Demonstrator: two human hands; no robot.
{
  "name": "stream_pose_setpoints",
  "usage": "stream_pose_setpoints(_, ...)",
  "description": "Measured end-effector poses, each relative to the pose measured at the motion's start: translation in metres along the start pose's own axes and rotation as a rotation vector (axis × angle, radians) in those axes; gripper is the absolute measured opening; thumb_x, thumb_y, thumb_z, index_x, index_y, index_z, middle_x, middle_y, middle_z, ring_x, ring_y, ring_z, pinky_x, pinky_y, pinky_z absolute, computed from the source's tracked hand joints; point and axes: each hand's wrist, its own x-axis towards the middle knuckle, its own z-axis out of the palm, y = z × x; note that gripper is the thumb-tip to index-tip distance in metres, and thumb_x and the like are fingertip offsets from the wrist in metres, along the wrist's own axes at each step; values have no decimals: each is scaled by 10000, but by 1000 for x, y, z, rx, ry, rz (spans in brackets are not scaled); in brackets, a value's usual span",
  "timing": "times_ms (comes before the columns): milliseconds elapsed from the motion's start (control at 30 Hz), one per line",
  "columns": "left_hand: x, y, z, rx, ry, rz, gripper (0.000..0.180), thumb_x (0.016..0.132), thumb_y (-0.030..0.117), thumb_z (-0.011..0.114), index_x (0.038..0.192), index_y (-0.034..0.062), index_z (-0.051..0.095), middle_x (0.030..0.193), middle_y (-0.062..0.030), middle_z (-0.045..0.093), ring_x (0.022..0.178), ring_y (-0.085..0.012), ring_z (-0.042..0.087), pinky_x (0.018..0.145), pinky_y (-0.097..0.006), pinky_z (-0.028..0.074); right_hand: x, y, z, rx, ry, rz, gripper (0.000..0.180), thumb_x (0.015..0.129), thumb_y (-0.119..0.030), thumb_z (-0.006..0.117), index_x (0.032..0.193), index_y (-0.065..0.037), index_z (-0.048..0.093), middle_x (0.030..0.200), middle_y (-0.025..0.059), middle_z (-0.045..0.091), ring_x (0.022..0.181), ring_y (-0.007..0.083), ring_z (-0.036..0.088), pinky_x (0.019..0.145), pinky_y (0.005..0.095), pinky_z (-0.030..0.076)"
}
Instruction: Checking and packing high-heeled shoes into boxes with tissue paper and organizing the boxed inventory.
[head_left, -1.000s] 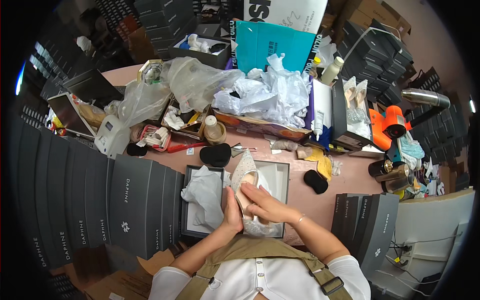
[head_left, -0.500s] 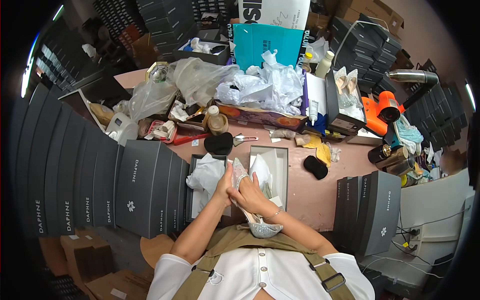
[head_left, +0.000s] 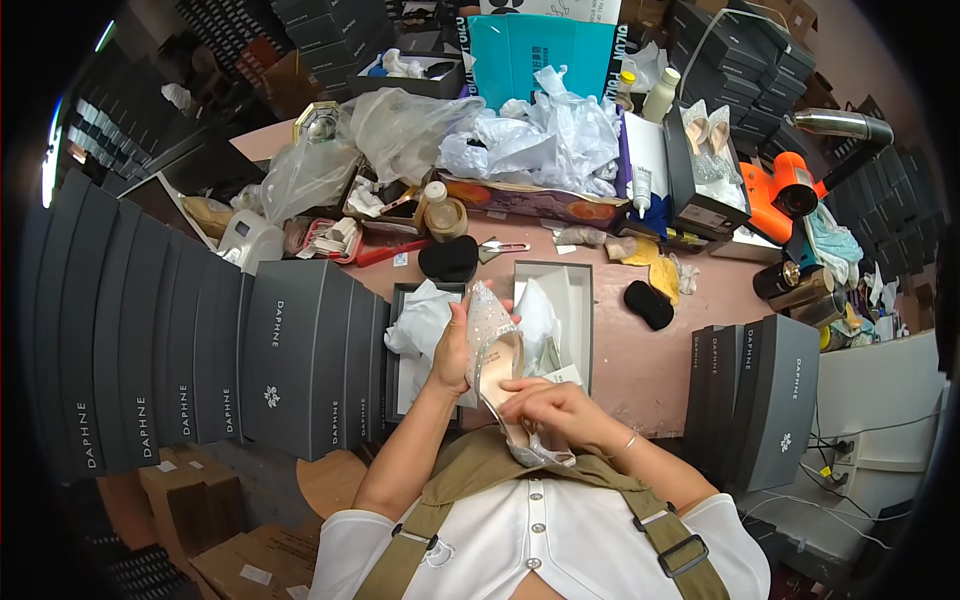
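Observation:
A silver, glittery pointed-toe shoe (head_left: 490,310) is tilted in front of my chest, toe pointing away and pale insole facing up. My left hand (head_left: 455,355) is closed round the left side of its front part, with fingertips showing past the toe on the far side. Curled fingers of my right hand (head_left: 555,412) grip at the insole near the heel end. The sparkling heel end (head_left: 540,450) lies close to my apron. Beyond the shoe is an open shoe box (head_left: 580,320) holding white paper. Left of it sits a box part with crumpled white tissue (head_left: 420,325).
Dark shoe boxes stand in a row at left (head_left: 300,365) and right (head_left: 770,400). Black pads (head_left: 448,260), a glass jar (head_left: 445,215) and yellow cloth (head_left: 662,278) lie farther back. A tissue-filled carton (head_left: 530,200) and an orange heat gun (head_left: 785,190) are at the back.
My right hand has moved off the shoe's front part to its insole, fingers now curled. The shoe has turned so its insole shows. My left hand still holds it.

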Motion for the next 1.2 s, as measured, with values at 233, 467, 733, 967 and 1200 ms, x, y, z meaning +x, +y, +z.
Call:
stream_pose_setpoints(233,-44,-37,13,-97,157,22,689,943,556,348,1379,24,314,1302,-132,479,1213,-235,467,1035,-393,370,-6,9,4,597,302,379,362,908,-67,558,1254,21,499,1109,67,590,963,100,560,835,224,453)
stream_pose_setpoints(467,-23,-33,-16,108,189,-322,352,963,263,472,1154,-31,509,945,-156,641,732,-226,665,648,-322,551,17,-23,-17,-56,167,235,428,894,-95,586,1302,-15,482,1106,82,587,1027,135,543,861,256,440)
stream_pose_setpoints(733,-42,27,-62,128,-292,-839,396,943,256,502,1182,-57,456,891,-166,636,751,-246,675,678,-331,564,38,-19,-38,320,6,146,578,866,-135,654,1372,-30,393,1256,96,527,1138,163,501,951,318,427)
stream_pose_setpoints(967,-43,6,-74,109,-289,-937,375,920,242,535,1144,-57,501,877,-152,642,744,-224,669,703,-334,561,33,-16,-28,143,66,187,493,865,-147,659,1308,-29,478,1163,88,579,996,136,568,878,299,469)
stream_pose_setpoints(1200,-37,-7,-80,79,-210,-1027,331,934,253,512,1111,-27,495,814,-144,636,604,-171,647,509,-244,534,32,15,-27,435,211,267,447,912,-155,586,1310,4,459,1197,112,558,979,156,582,842,294,497)
